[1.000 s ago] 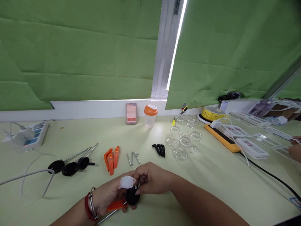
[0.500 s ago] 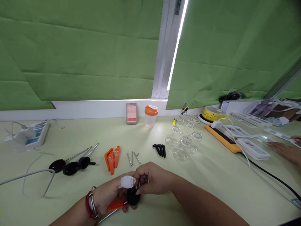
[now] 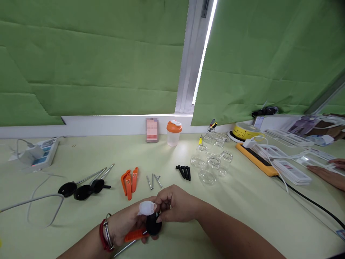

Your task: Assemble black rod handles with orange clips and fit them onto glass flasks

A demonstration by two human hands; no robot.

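Observation:
My left hand (image 3: 132, 219), its thumb wrapped in a white cover (image 3: 147, 208), closes around a black disc-shaped part (image 3: 153, 225). An orange lever (image 3: 134, 235) and a thin metal rod (image 3: 125, 248) stick out from under that hand, beside the disc. Thumb and fingers of my right hand (image 3: 176, 205) are pinched together at the disc's upper edge. A tiny silver bit shows there; what the fingertips hold is too small to make out. Ahead of my hands lie several orange levers (image 3: 128, 185), metal pins (image 3: 152, 181) and black angled pieces (image 3: 183, 172).
At left lie black discs on metal rods (image 3: 83, 192), behind a white cable (image 3: 32, 196). Glass jars (image 3: 212, 165) stand right of centre, an orange-lidded cup (image 3: 174, 135) at the back. Rightward are an orange power strip (image 3: 256, 160) and another person's hands (image 3: 327, 176).
My two hands stay in nearly the same grip at the black disc. The whole view has shifted very slightly. At far right, the other person's hands have moved a little.

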